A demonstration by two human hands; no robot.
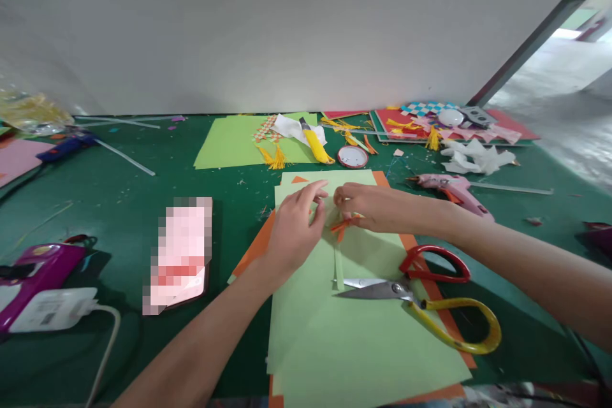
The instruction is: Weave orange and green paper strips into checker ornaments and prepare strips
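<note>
Over a stack of light green paper, my right hand is pinched on a small bunch of orange and green paper strips. Its fingers hide part of the bunch, and one pale green strip hangs down from it. My left hand is just to the left, fingers curved and apart, with nothing visible in it. Open scissors with one red and one yellow handle lie on the stack below my hands, blades pointing left. Orange sheets stick out from under the green paper.
A phone lies to the left, near a purple power strip with a white charger. A pink glue gun is on the right. Behind are a yellow cutter, yellow tassels and crumpled white tissue.
</note>
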